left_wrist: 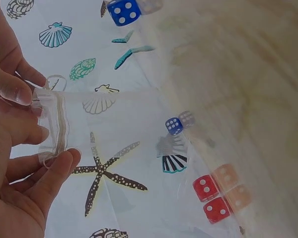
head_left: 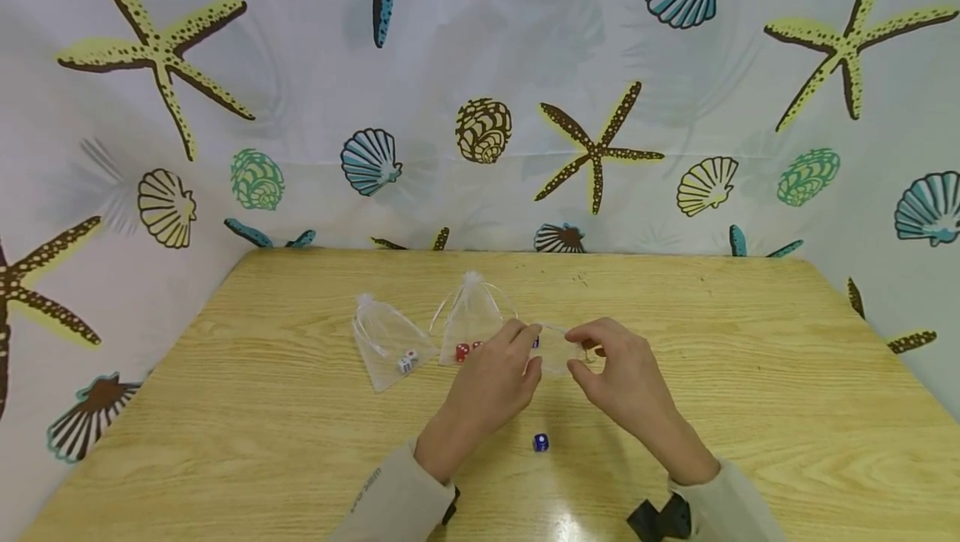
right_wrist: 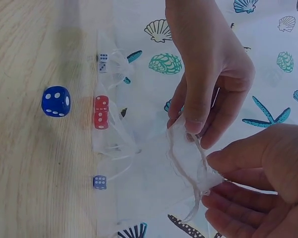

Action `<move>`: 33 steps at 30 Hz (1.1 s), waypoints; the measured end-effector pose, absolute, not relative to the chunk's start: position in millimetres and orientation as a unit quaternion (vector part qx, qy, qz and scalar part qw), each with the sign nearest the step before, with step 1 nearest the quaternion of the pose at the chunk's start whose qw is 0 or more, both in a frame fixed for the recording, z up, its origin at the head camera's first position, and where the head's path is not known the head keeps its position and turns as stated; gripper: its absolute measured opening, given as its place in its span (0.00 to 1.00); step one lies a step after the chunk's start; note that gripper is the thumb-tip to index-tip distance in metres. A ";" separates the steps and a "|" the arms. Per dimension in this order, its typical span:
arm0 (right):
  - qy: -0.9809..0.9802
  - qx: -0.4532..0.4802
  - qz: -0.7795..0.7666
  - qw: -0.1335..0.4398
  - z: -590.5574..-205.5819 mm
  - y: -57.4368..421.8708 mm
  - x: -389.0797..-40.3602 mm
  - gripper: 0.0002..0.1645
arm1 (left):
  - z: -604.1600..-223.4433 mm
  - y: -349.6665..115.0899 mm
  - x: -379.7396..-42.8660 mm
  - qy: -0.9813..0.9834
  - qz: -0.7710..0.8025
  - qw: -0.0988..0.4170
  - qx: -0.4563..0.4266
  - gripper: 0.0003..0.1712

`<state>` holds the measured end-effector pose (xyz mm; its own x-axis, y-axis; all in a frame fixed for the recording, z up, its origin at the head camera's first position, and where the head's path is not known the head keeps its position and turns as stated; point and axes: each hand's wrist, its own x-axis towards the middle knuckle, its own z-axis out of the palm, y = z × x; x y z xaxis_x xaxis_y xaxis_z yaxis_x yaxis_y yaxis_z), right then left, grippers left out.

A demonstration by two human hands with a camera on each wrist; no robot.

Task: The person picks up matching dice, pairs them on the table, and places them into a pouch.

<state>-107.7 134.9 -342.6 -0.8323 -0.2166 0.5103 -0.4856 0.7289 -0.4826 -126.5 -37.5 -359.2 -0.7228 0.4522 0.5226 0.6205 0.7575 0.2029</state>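
Observation:
My left hand (head_left: pixel 491 375) and right hand (head_left: pixel 628 371) hold a sheer white drawstring bag (left_wrist: pixel 124 116) between them, fingertips pinching the fabric on either side of its mouth. The gathered edge and cord of the mouth (right_wrist: pixel 181 158) show in the right wrist view. A blue die (left_wrist: pixel 174 125) with white dots shows at the bag's bottom end. Closer to me, between my forearms, a second blue die (head_left: pixel 541 443) lies on the table.
Left of my hands lies a sheer bag (head_left: pixel 472 308) with two red dice (right_wrist: pixel 101 112) in it. Farther left is another such bag (head_left: pixel 378 325), holding white dice (head_left: pixel 408 361). A cloth (head_left: pixel 420 83) printed with shells and starfish hangs behind the wooden table (head_left: pixel 262 425).

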 end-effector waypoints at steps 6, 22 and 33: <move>-0.905 0.195 0.310 0.215 -340.1 137.1 -101.2 0.16 | -357.5 -38.0 -127.1 -0.912 -0.183 0.216 -0.296 0.21; -0.903 0.197 0.350 0.150 -356.4 132.2 -87.2 0.17 | -358.4 -37.8 -139.3 -0.915 -0.156 0.220 -0.300 0.21; -0.900 0.210 0.376 0.074 -372.9 127.7 -88.9 0.14 | -359.8 -38.8 -141.1 -0.924 -0.152 0.200 -0.289 0.22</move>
